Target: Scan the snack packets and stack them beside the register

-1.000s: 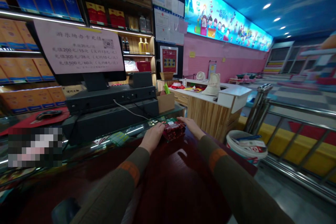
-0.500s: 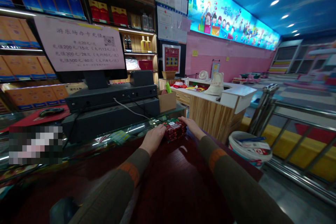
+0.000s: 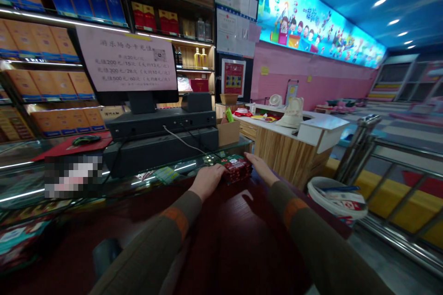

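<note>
On the dark red wooden counter [image 3: 224, 230] sits a small stack of red and green packets [image 3: 238, 171] with a white label on top. My left hand [image 3: 209, 180] is closed against the left side of the stack, its fingertips partly hidden at the packets' edge. Along the right side lies my right hand [image 3: 262, 168], fingers stretched out and close to the stack; whether they press on it I cannot tell. More red and green packets [image 3: 22, 239] lie at the lower left, away from both hands.
Beyond the stack are a cardboard box [image 3: 228, 132] and a glass-topped display [image 3: 187, 164]. A monitor with a paper sign [image 3: 128, 64] stands to the left, near a mouse [image 3: 86, 139]. On the right are a white bucket [image 3: 337, 198] and metal railing [image 3: 401, 193].
The view has swung left, so the scene appears farther right and more packets show at lower left. Both hands stay at the sides of the stack.
</note>
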The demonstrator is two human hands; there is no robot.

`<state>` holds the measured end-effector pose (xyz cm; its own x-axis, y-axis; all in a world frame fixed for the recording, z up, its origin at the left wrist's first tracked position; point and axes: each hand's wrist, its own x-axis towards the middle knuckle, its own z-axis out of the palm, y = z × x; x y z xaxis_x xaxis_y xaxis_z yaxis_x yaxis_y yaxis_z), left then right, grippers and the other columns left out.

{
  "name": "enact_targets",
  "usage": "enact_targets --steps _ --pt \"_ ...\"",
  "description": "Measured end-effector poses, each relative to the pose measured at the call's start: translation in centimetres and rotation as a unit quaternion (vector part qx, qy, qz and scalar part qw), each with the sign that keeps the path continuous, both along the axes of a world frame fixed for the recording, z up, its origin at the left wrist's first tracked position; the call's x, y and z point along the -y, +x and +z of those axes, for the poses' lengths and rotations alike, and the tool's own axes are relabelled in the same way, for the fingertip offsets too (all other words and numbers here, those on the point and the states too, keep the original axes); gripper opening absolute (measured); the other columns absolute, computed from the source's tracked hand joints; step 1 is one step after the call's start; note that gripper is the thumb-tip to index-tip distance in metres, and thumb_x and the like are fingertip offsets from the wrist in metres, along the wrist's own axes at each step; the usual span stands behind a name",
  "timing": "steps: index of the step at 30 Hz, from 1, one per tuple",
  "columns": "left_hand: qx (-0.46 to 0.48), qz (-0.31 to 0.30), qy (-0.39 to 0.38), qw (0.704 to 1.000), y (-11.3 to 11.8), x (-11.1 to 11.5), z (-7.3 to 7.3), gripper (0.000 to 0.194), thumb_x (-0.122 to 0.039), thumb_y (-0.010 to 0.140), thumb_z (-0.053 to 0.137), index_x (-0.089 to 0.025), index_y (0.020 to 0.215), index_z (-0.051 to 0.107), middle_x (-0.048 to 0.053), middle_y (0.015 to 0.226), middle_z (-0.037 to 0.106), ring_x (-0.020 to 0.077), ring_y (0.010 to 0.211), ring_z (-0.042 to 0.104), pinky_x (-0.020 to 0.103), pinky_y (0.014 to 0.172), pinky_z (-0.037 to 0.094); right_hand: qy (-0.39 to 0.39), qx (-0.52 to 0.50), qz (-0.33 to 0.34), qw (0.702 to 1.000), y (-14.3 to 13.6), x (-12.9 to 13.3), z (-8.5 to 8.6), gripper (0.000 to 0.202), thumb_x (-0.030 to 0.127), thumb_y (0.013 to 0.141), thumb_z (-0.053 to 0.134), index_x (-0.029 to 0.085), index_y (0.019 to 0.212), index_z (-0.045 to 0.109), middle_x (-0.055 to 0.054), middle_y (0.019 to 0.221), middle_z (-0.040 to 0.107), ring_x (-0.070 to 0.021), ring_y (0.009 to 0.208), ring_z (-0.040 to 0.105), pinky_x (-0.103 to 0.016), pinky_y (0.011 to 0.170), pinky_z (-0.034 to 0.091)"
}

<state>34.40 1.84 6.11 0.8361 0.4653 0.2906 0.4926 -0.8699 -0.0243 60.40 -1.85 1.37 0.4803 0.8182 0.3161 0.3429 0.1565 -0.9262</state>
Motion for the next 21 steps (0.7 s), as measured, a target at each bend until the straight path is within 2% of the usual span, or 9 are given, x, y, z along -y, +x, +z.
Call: enact_targets --steps 6,12,21 --pt "-0.011 0.003 0.012 1.000 -1.7 0.4 0.6 0.030 -0.014 0.100 0.038 -0.019 0.118 0.061 0.009 0.117 0.067 0.0192 0.106 0.067 0.030 0.091 0.052 -0.008 0.131 -0.041 0.991 -0.9 1.0 0.6 0.036 0.048 0.087 0.057 0.025 0.105 0.078 -0.006 0.116 0.076 -0.0282 0.115 0.065 -0.046 0.108 0.043" --pt "-0.003 0.020 0.031 0.999 -4.5 0.5 1.3 0.029 -0.013 0.098 0.042 -0.017 0.121 0.059 0.010 0.116 0.065 0.0203 0.107 0.064 0.033 0.094 0.051 0.003 0.284 -0.094 0.954 -2.7 1.9 1.0 0.040 0.047 0.090 0.049 0.025 0.105 0.078 -0.009 0.112 0.076 -0.0293 0.111 0.065 -0.045 0.101 0.046" --pt "-0.009 0.058 0.051 0.997 -11.4 0.2 2.3 0.029 -0.014 0.098 0.042 -0.017 0.121 0.059 0.010 0.119 0.063 0.0215 0.108 0.063 0.034 0.092 0.052 0.042 0.333 -0.051 0.941 -8.3 1.8 1.3 0.040 0.046 0.091 0.047 0.023 0.104 0.078 -0.010 0.109 0.076 -0.0282 0.106 0.065 -0.044 0.097 0.048"
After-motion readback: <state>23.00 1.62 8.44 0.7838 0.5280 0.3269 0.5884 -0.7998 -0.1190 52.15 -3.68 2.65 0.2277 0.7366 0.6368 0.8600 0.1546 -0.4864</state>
